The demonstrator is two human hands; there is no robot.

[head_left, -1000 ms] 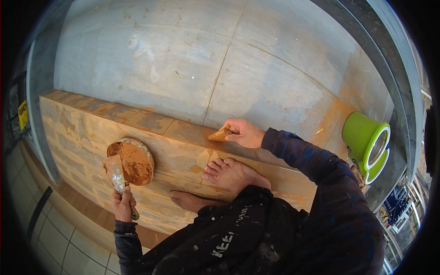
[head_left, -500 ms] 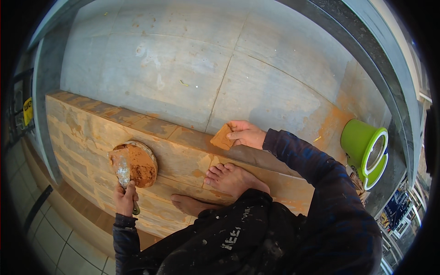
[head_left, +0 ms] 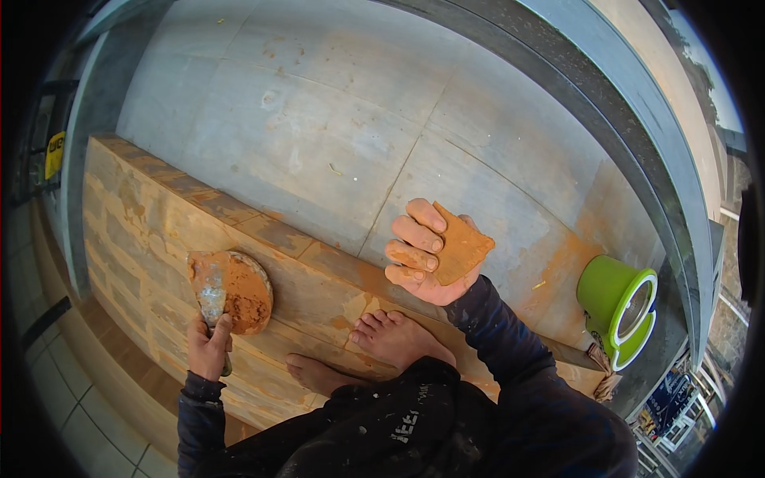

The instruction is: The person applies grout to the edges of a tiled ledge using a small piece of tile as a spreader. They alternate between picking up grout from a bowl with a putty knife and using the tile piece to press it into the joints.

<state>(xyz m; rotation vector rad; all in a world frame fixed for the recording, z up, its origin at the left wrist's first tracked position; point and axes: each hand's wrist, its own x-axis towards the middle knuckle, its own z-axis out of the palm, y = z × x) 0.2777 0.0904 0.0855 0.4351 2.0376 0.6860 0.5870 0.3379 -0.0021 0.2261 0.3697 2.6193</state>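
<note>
My left hand (head_left: 209, 346) is closed round the handle of a wide putty knife (head_left: 209, 295). Its blade, smeared with orange-brown paste, lies over the left part of a round tub (head_left: 269, 296) of the same paste (head_left: 249, 288). Out past my feet, my right hand (head_left: 422, 253) is raised with the palm turned up and the fingers curled. A thin, roughly square pad (head_left: 465, 245) coated in orange-brown is held against that palm; under the coating I cannot make out its material.
I stand barefoot on a tiled ledge (head_left: 319, 291) streaked with orange-brown. Beyond its edge lies a lower grey tiled floor (head_left: 319, 119). A green bucket (head_left: 599, 287) stands at the right, near a dark frame. A yellow item (head_left: 55, 155) shows at the far left.
My right hand has turned palm up and lifted the pad, moving it to the right. The putty knife stays at the tub. The whole view has shifted a little.
</note>
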